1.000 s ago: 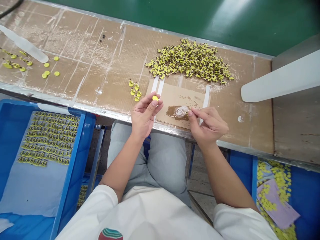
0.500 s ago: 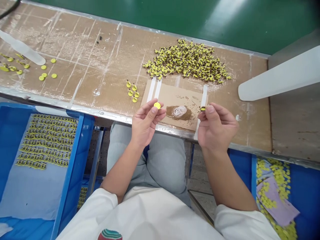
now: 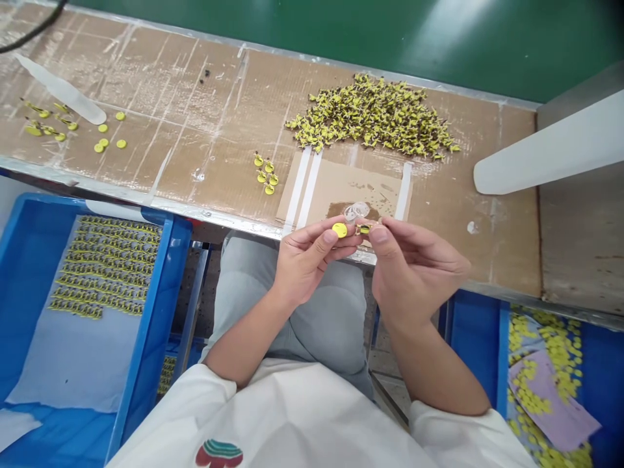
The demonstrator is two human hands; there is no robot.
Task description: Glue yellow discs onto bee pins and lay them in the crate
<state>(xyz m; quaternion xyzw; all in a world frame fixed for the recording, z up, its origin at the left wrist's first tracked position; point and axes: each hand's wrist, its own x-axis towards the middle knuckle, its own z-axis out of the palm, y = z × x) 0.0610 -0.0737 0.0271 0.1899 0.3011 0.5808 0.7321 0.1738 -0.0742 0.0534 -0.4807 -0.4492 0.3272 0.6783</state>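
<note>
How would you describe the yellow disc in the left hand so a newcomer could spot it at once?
Find the cardboard-covered bench, then the left hand at its near edge. The yellow disc is pinched there between thumb and fingers. Its round yellow face sets it apart from the yellow-and-dark piece in the right hand.

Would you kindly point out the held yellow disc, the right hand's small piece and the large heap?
Yellow disc [image 3: 340, 230]: head view, its flat face.
Small piece [image 3: 364, 229]: head view, its yellow part.
Large heap [image 3: 373, 118]: head view, its middle.
</note>
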